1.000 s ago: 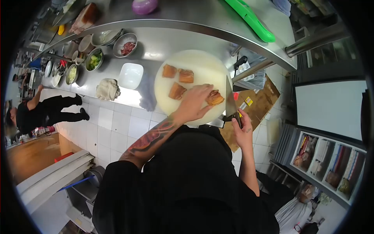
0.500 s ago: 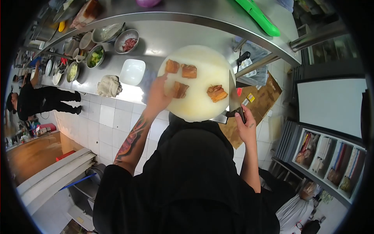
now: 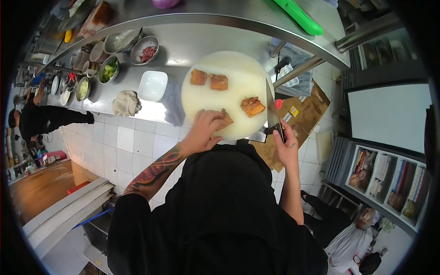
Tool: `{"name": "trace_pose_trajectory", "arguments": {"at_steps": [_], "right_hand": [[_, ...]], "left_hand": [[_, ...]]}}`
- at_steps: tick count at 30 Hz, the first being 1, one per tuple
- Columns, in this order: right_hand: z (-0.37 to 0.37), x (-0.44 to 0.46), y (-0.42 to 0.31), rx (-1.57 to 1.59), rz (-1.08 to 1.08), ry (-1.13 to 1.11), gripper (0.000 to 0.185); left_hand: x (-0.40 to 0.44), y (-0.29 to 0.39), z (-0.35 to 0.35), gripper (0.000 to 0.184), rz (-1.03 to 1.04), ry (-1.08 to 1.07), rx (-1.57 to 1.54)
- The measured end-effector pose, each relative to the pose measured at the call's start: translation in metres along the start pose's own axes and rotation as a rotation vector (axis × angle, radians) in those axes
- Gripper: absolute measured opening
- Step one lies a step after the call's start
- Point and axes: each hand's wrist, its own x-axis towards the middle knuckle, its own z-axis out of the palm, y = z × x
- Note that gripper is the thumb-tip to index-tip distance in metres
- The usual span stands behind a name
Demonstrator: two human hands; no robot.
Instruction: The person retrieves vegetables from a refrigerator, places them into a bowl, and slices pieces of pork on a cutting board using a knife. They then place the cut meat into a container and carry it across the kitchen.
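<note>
On the round cutting board (image 3: pixel 224 64) lie several browned meat pieces. Two sit side by side toward the back left, and another piece (image 3: pixel 253 107) is near the right edge. My left hand (image 3: pixel 205 131) is over the board's front left, its fingers on a partly covered meat piece (image 3: pixel 226 118). That hand is closed around the piece's left side. Wrapped round the dark handle of a cleaver (image 3: pixel 271 105), my right hand (image 3: pixel 286 142) is at the board's right edge. The blade stands edge-on beside the board.
Left of the board are a white square bowl (image 3: pixel 153 85), a crumpled cloth (image 3: pixel 126 103) and metal bowls of food. A steel shelf (image 3: pixel 183 18) crosses above, holding a green-handled tool (image 3: pixel 300 17). One person (image 3: pixel 50 120) stands far left, another sits lower right.
My left hand went left from the right-hand piece, then down to the front left piece, which now lies lower and further right. The cleaver stays in my right hand.
</note>
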Motion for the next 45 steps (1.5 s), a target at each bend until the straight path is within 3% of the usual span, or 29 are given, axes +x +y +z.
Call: {"name": "trace_pose_trajectory", "arguments": {"at_steps": [3, 5, 8, 10, 11, 13, 17, 19, 23, 25, 29, 33, 35, 37, 40, 41, 43, 45], "right_hand": [[0.0, 0.0, 0.001, 0.008, -0.014, 0.008, 0.047], [0.0, 0.0, -0.001, 0.0, -0.019, 0.004, 0.046], [-0.002, 0.002, -0.009, -0.047, 0.03, -0.012, 0.047], [-0.005, 0.006, -0.005, -0.087, -0.022, -0.047, 0.045], [-0.007, 0.007, -0.005, -0.09, -0.028, -0.044, 0.045], [-0.006, 0.007, -0.004, -0.12, -0.071, -0.03, 0.045], [-0.003, 0.006, 0.003, -0.126, -0.11, 0.0, 0.044], [-0.002, 0.006, 0.009, -0.042, -0.124, -0.005, 0.043], [-0.002, 0.004, 0.005, -0.04, -0.108, -0.009, 0.042], [-0.001, 0.001, 0.0, -0.065, -0.075, -0.011, 0.043], [0.001, 0.003, -0.007, -0.038, -0.025, -0.047, 0.042], [-0.002, 0.007, -0.009, -0.041, -0.046, -0.04, 0.042], [-0.003, 0.007, -0.011, -0.062, 0.014, -0.046, 0.042], [-0.001, 0.005, -0.01, -0.072, -0.002, -0.03, 0.042], [0.004, 0.005, 0.0, -0.075, -0.052, -0.004, 0.042], [0.006, 0.006, 0.003, -0.064, -0.08, 0.016, 0.042], [0.007, 0.006, 0.0, -0.072, -0.095, 0.011, 0.041], [0.006, 0.006, -0.003, -0.084, -0.11, 0.0, 0.041]], "left_hand": [[0.011, -0.014, -0.002, 0.06, -0.044, 0.052, -0.025], [0.04, -0.041, 0.003, 0.07, -0.079, 0.189, 0.094], [0.091, -0.068, -0.016, 0.074, -0.12, 0.211, 0.205], [0.111, -0.088, -0.014, 0.074, -0.229, -0.019, 0.439], [0.119, -0.093, -0.015, 0.074, -0.225, -0.012, 0.439], [0.133, -0.095, -0.02, 0.072, -0.149, -0.34, 0.406], [0.149, -0.098, -0.017, 0.069, -0.091, -0.313, 0.237], [0.15, -0.111, -0.004, 0.068, -0.06, 0.1, -0.158], [0.125, -0.109, -0.008, 0.072, -0.139, 0.188, -0.099], [0.114, -0.104, -0.012, 0.076, -0.28, 0.06, 0.154], [0.115, -0.093, 0.001, 0.081, -0.231, 0.105, 0.3], [0.112, -0.083, -0.021, 0.08, -0.226, 0.223, 0.295], [0.086, -0.135, -0.027, 0.071, -0.451, 0.535, 0.117], [0.054, -0.186, -0.029, 0.061, -0.675, 0.625, -0.013], [0.049, -0.183, -0.041, 0.052, -0.686, 0.552, -0.123], [0.051, -0.181, -0.044, 0.052, -0.687, 0.555, -0.121], [0.066, -0.16, -0.053, 0.052, -0.082, 0.319, 0.102], [0.069, -0.156, -0.056, 0.056, -0.07, 0.255, 0.033]]}}
